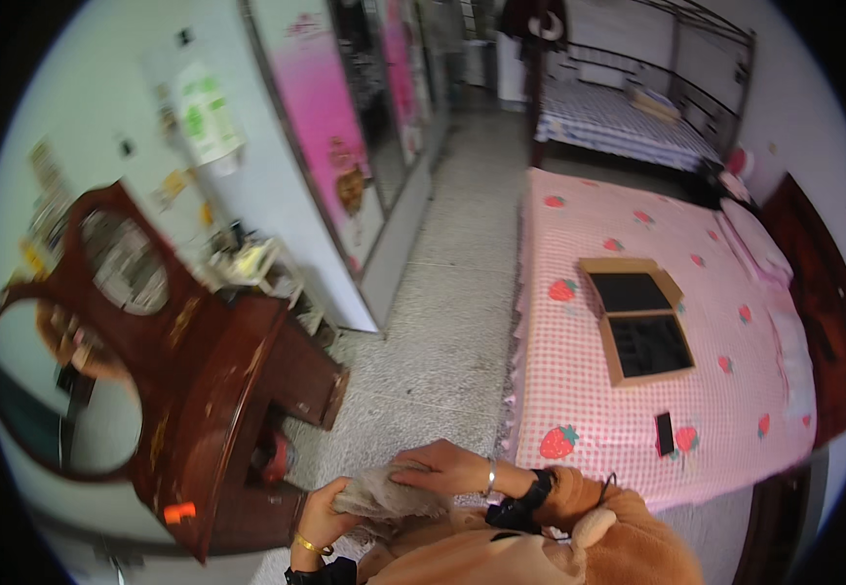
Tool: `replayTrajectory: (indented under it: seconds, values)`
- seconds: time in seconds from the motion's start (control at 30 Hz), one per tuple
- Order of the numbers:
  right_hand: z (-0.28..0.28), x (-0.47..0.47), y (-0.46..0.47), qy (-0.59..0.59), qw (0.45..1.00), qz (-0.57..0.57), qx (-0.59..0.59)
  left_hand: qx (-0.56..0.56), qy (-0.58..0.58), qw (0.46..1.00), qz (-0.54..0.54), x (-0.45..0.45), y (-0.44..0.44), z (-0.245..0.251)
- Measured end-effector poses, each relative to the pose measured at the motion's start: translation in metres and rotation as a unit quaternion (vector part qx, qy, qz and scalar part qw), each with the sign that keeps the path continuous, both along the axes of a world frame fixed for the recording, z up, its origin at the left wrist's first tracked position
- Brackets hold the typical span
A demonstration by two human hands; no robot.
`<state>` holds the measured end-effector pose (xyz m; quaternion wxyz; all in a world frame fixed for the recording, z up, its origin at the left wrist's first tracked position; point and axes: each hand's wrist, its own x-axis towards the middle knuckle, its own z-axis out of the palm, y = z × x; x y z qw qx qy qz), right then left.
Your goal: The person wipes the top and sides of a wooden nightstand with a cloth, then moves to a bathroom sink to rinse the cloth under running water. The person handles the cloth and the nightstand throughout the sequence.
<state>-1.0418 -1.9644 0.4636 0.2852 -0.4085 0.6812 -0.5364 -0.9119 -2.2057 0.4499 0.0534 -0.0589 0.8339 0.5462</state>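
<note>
Bunched between both hands is a greyish cloth (386,493), held just in front of my body. My left hand (328,512), with a gold-coloured bracelet at the wrist, grips its left end. From the right and above, my right hand (441,470) holds the other side; a silver bangle sits on that wrist. The cloth's lower edge hangs towards my fleecy orange-brown top (459,548). To the left of my hands stands a dark red wooden dressing table (225,380), with a small orange object (179,512) on its top.
A bed with a pink checked strawberry cover (584,409) lies at the right, bearing an open cardboard box (631,379) with black lining and a dark phone (664,433). A speckled floor (430,314) runs beside the wardrobe (321,95). Farther back stands a metal-framed bed (598,121).
</note>
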Motion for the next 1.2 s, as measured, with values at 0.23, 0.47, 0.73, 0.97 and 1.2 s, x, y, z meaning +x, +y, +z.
replayTrajectory:
  seconds: [0.23, 0.47, 0.73, 0.97, 1.2]
  values:
    - [0.002, -0.189, -0.011, 0.008, 0.986, -0.162, -0.029, 0.018, 0.009, 0.987, -0.161, -0.272, -0.033, 0.011]
    - [-0.031, -0.372, 0.043, -0.012, 0.946, -0.311, -0.093, 0.014, -0.036, 0.953, -0.302, -0.528, 0.018, -0.014]
    - [-0.016, -0.657, 0.094, -0.001, 0.945, -0.323, -0.045, -0.034, -0.004, 0.946, -0.323, -0.812, 0.069, 0.016]
    - [-0.019, -0.905, 0.082, 0.059, 0.953, -0.287, -0.072, -0.009, 0.011, 0.967, -0.255, -1.017, 0.054, 0.001]
    - [-0.009, -1.139, 0.058, 0.017, 0.957, -0.288, -0.003, 0.100, -0.028, 0.955, -0.277, -1.262, 0.013, -0.007]
